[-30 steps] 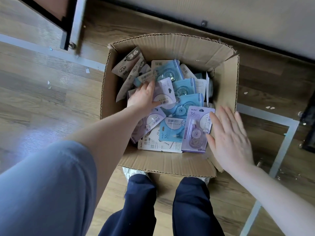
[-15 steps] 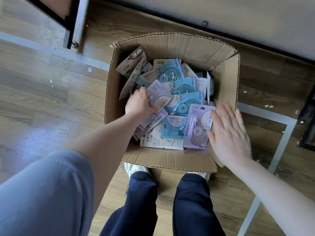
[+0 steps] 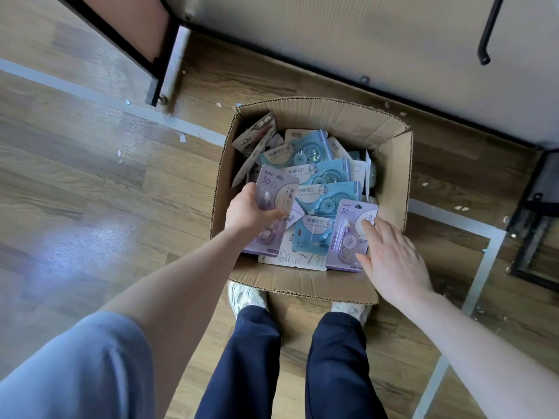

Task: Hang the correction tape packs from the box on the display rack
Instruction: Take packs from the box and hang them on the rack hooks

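A shop floor: a cardboard box (image 3: 314, 285) of retail-carded packs (image 3: 320, 176) beside black metal rack legs (image 3: 532, 225).

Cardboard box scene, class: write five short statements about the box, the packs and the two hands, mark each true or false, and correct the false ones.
1. The left hand holds a purple pack. True.
2. The cardboard box stands on a table. False: it stands on the wooden floor.
3. The right hand touches another purple pack near the box's right wall. True.
4. Every pack in the box is purple. False: several blue packs lie among them.
5. The box is closed. False: its flaps are open, with the packs showing.
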Tool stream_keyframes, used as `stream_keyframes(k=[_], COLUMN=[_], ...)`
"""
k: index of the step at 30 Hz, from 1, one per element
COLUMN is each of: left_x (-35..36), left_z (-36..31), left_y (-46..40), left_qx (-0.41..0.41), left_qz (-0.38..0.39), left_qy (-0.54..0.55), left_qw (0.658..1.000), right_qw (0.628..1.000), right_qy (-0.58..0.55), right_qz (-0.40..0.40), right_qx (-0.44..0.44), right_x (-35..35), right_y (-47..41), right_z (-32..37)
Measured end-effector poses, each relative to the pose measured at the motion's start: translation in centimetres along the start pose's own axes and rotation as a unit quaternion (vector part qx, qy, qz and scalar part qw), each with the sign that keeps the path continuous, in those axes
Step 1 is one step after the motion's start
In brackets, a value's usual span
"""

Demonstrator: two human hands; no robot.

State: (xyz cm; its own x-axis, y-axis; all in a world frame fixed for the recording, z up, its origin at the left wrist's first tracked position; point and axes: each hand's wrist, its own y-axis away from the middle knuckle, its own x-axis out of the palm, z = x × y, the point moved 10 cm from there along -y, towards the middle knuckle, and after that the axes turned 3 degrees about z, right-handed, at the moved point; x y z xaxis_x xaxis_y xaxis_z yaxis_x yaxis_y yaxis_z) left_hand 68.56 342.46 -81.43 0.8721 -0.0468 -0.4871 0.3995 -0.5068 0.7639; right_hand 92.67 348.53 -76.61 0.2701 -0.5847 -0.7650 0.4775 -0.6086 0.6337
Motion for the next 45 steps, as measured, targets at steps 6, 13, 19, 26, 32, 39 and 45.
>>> stream_keyframes(k=[6, 13, 19, 26, 32, 39, 45], left_x=[-0.4, 0.7, 2.7, 4.7, 4.9, 4.8, 4.7], left_z=[0.5, 2.7, 4.5, 5.1, 4.6, 4.4, 3.6], left_y=[1.6, 0.9, 0.4, -0.1, -0.2, 0.5, 1.1], left_qx=[0.008, 0.003, -0.007, -0.007, -0.007, -0.014, -0.013], left_qz=[-0.011, -0.008, 0.000, 0.009, 0.010, 0.013, 0.013], left_qy=[0.060, 0.095, 0.121, 0.122, 0.123, 0.107, 0.114], left_qw=[0.998, 0.995, 0.993, 0.992, 0.992, 0.994, 0.993], right_qw=[0.999, 0.996, 0.993, 0.990, 0.995, 0.993, 0.971], right_qy=[-0.011, -0.006, 0.006, 0.034, 0.058, -0.080, -0.212], right_qz=[0.043, 0.086, 0.111, 0.125, 0.065, 0.088, 0.104], right_qx=[-0.008, 0.016, 0.035, 0.057, 0.039, -0.003, 0.028], right_x=[1.1, 4.3, 5.6, 6.4, 5.0, 4.8, 4.5], right_y=[-1.9, -5.5, -8.3, -9.9, -9.4, -7.8, -7.5], right_z=[0.7, -0.6, -1.2, -1.8, -1.5, -1.2, -2.1])
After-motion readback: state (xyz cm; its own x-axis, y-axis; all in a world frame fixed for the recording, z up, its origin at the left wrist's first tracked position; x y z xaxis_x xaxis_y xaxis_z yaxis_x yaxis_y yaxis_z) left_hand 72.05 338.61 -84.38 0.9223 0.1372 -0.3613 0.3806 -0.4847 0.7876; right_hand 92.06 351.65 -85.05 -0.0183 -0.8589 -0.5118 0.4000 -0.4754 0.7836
